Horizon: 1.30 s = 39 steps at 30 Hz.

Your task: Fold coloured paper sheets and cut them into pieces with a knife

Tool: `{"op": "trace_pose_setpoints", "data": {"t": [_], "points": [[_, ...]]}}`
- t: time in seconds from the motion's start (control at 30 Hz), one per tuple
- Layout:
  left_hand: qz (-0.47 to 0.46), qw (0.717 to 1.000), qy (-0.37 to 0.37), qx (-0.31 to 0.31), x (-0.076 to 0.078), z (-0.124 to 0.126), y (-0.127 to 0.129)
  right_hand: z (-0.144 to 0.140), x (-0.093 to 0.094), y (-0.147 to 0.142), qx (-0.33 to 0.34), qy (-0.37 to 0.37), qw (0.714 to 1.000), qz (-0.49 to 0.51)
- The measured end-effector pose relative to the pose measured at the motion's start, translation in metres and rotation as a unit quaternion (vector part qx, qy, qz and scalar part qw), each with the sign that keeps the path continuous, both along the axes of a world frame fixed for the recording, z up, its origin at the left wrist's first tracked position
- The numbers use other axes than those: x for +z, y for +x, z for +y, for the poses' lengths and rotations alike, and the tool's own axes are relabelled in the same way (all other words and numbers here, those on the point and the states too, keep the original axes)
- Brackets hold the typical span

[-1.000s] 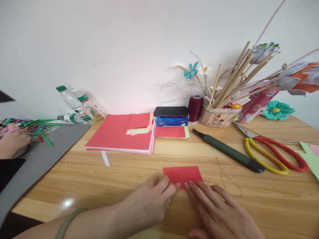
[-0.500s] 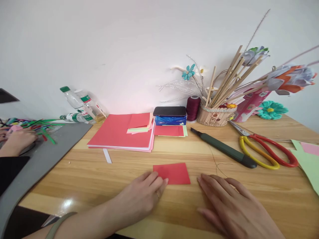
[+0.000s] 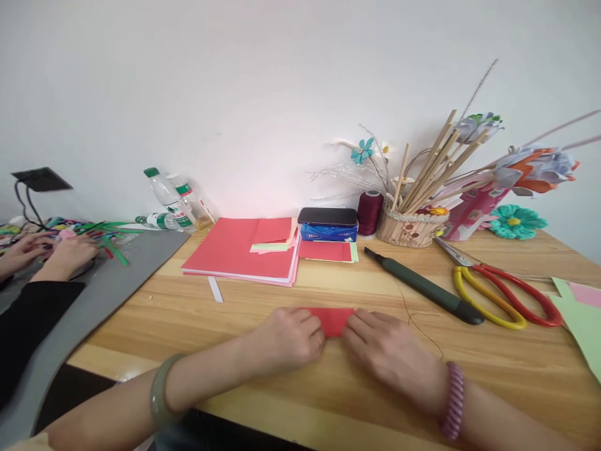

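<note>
- A small red paper [image 3: 332,319] lies flat on the wooden table [image 3: 300,388], close to the near edge and in front of the person.
- The red paper is a low, wide strip. Its long side runs left to right, in line with the table's front edge.
- The left hand [image 3: 287,338] rests on the left end of the red paper. Its fingers [image 3: 313,326] are curled and pressed close together, and they push down on the paper.
- The right hand [image 3: 385,351] rests on the right end of the red paper. Its fingers [image 3: 353,324] are close together too, and their tips press on the paper.
- The two hands almost meet in the middle, so only a small bit of the paper shows between them.
- A green bangle [image 3: 162,396] is on the left wrist, and a pink bead bracelet [image 3: 453,401] is on the right wrist.
- Behind the paper is a stack of red sheets [image 3: 235,254].
- To the right lie a dark green knife [image 3: 425,287] and scissors [image 3: 502,294] with red and yellow handles. Both point slantwise toward the back left.
- A thin wire [image 3: 417,316] curls on the table just beside the right hand.
- At the back stands a small basket [image 3: 410,228] full of wooden sticks.
- Far to the left, another person's hands [image 3: 61,254] rest on a grey mat [image 3: 107,288].
</note>
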<state>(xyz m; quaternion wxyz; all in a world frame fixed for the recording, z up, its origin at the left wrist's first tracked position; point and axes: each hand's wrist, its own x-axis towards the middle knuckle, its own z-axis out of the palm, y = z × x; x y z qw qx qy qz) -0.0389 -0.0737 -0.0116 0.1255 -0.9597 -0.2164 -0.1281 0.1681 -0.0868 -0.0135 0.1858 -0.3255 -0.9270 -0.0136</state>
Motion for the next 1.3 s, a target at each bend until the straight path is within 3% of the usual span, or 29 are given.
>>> {"op": "trace_pose_setpoints", "data": {"t": [0.07,0.1,0.17,0.23,0.33,0.57,0.77,0.87,0.97,1.03,1.17,1.3], "points": [[-0.089,0.983,-0.144,0.074,0.011,0.007,0.001,0.007,0.012,0.004,-0.027,-0.071,0.997,0.032],[-0.136,0.955,-0.235,0.117,0.018,0.010,0.002,0.011,0.019,0.006,-0.041,-0.111,0.992,0.049],[-0.211,0.869,-0.410,0.177,0.032,0.017,0.003,0.016,0.033,0.010,-0.056,-0.193,0.977,0.077],[-0.253,0.792,-0.515,0.206,0.042,0.022,0.007,0.021,0.045,0.011,-0.054,-0.268,0.957,0.095],[-0.273,0.741,-0.575,0.214,0.048,0.028,0.014,0.024,0.055,0.008,-0.050,-0.348,0.928,0.121],[-0.287,0.701,-0.613,0.225,0.046,0.032,0.027,0.023,0.053,-0.002,-0.076,-0.417,0.887,0.182],[-0.280,0.655,-0.667,0.219,0.037,0.037,0.005,0.024,0.038,0.022,-0.106,-0.457,0.862,0.193],[-0.309,0.652,-0.655,0.223,0.036,0.038,-0.008,0.021,0.033,0.035,-0.124,-0.463,0.855,0.198],[-0.354,0.671,-0.615,0.216,0.040,0.032,-0.005,0.013,0.032,0.032,-0.128,-0.457,0.856,0.203],[-0.325,0.699,-0.607,0.192,0.042,0.023,0.005,0.005,0.033,0.024,-0.120,-0.453,0.860,0.202],[-0.171,0.785,-0.570,0.173,0.041,0.003,0.020,-0.007,0.031,0.010,-0.109,-0.438,0.872,0.189],[-0.140,0.815,-0.528,0.193,0.048,-0.003,0.010,-0.009,0.022,0.021,-0.119,-0.417,0.885,0.168]]}}
